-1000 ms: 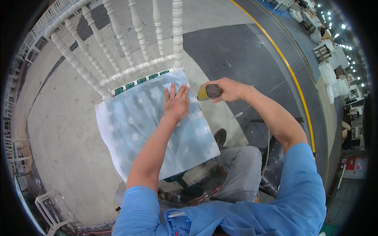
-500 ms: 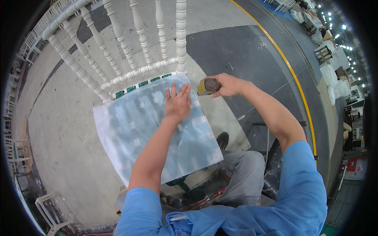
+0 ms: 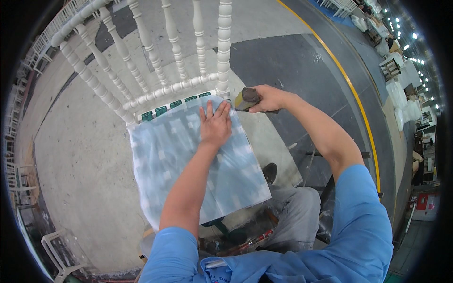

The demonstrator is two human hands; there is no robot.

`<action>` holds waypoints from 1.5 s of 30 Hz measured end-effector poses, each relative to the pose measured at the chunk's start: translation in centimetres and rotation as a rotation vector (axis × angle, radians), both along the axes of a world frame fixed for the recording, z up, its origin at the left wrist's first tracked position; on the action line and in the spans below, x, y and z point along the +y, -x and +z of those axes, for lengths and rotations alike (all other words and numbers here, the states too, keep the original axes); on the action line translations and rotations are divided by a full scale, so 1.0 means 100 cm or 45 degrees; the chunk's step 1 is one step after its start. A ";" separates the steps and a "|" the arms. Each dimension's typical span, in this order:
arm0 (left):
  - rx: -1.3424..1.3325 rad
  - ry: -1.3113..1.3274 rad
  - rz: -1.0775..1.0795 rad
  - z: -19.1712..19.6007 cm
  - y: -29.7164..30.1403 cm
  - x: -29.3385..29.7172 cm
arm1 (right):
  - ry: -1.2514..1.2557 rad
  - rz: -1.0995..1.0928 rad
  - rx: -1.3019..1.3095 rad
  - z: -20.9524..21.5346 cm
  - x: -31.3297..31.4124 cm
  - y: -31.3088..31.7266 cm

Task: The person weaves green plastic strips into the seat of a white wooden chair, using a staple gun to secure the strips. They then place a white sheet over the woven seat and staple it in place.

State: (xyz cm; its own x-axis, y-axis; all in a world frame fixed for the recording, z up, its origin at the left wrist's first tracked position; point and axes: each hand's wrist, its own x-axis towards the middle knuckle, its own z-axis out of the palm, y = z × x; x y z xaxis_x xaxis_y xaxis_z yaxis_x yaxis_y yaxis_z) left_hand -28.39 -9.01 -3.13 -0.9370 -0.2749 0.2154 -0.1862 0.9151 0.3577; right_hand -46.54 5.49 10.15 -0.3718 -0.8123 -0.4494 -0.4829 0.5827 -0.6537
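In front of me stands a white chair with turned spindles (image 3: 171,42). Thin pale fabric (image 3: 188,174) lies over its seat, and bluish squares show through. Along the back edge, green webbing ends (image 3: 175,103) peek out past the fabric. My left hand (image 3: 216,125) presses flat on the fabric near the back right corner, fingers spread. Beside that corner, my right hand (image 3: 270,99) grips a staple gun with a dark rounded top and yellowish side (image 3: 246,98). Its nose is at the seat's right edge; whether it touches cannot be seen.
My knee in grey trousers (image 3: 299,214) is under the seat's near right side. A white frame (image 3: 59,257) stands at lower left. More white chairs line the far left. Yellow floor tape (image 3: 349,82) curves along the right, with stacked furniture (image 3: 390,68) beyond.
The staple gun has tilted and drawn closer to the seat's back right corner. The fabric and chair have shifted slightly right in view, and the fabric's left edge sits further in.
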 end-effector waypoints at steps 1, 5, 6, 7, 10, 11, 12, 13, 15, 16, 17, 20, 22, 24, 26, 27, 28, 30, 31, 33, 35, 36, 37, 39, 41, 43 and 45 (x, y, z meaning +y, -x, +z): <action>0.009 -0.003 0.000 0.001 0.004 0.002 | -0.020 -0.085 -0.048 -0.001 0.006 0.005; -0.089 -0.001 0.081 0.000 0.001 -0.004 | 0.087 -0.226 -0.161 0.009 -0.006 -0.006; -0.119 -0.004 0.084 0.003 0.003 -0.002 | 0.099 -0.246 -0.163 0.008 -0.008 -0.007; -0.167 -0.021 0.092 0.006 0.006 0.001 | 0.112 -0.265 -0.167 0.007 -0.009 -0.008; -0.300 -0.057 0.137 0.015 0.011 0.003 | 0.185 -0.349 -0.074 0.004 -0.019 -0.017; -0.331 -0.067 0.149 0.018 0.012 0.003 | 0.181 -0.377 -0.058 0.002 -0.022 -0.019; -0.362 -0.077 0.161 0.019 0.013 0.003 | 0.177 -0.405 -0.043 0.001 -0.025 -0.021; -0.365 -0.071 0.158 0.021 0.012 0.002 | 0.173 -0.433 -0.028 0.001 -0.027 -0.023; -0.367 -0.058 0.153 0.022 0.012 0.001 | 0.165 -0.435 -0.033 -0.003 -0.029 -0.025; -0.362 -0.054 0.155 0.022 0.011 0.001 | 0.162 -0.435 -0.036 -0.005 -0.030 -0.025; -0.358 -0.054 0.156 0.021 0.010 0.000 | 0.148 -0.432 -0.035 -0.007 -0.032 -0.026; -0.347 -0.049 0.144 0.021 0.009 0.001 | 0.126 -0.436 -0.014 -0.013 -0.035 -0.026; -0.330 -0.051 0.120 0.023 0.013 0.004 | 0.137 -0.460 0.025 -0.019 -0.031 -0.021; -0.331 -0.056 0.134 0.021 0.010 0.001 | 0.143 -0.453 0.027 -0.017 -0.037 -0.026; -0.324 -0.049 0.140 0.019 0.009 -0.001 | 0.151 -0.443 0.045 -0.016 -0.039 -0.029; -0.317 -0.047 0.137 0.017 0.010 0.000 | 0.157 -0.434 0.061 -0.015 -0.039 -0.029; -0.276 -0.039 0.141 0.016 0.011 0.001 | 0.163 -0.426 0.077 -0.015 -0.038 -0.030; -0.201 -0.012 0.167 0.011 0.009 -0.002 | 0.143 -0.438 0.105 -0.015 -0.041 -0.034; -0.206 -0.009 0.175 0.009 0.007 -0.004 | 0.133 -0.442 0.117 -0.014 -0.044 -0.037; -0.210 -0.016 0.164 0.009 0.009 -0.002 | 0.146 -0.478 0.102 -0.019 -0.040 -0.037; -0.204 -0.009 0.170 0.009 0.008 -0.003 | 0.157 -0.490 0.071 -0.022 -0.041 -0.037; -0.202 -0.005 0.178 0.008 0.007 -0.004 | 0.162 -0.484 0.049 -0.023 -0.042 -0.038; -0.198 -0.007 0.183 0.006 0.005 -0.004 | 0.165 -0.479 0.027 -0.025 -0.043 -0.039; -0.165 -0.018 0.169 0.007 0.009 0.001 | 0.165 -0.509 0.049 -0.031 -0.037 -0.033; -0.108 -0.019 0.154 0.007 0.015 0.005 | 0.136 -0.542 0.058 -0.030 -0.030 -0.028; -0.054 -0.076 0.107 0.009 0.022 0.012 | 0.076 -0.589 0.066 -0.020 -0.017 -0.023; -0.040 -0.151 0.086 0.005 0.016 0.004 | 0.164 -0.640 0.071 -0.002 -0.007 -0.036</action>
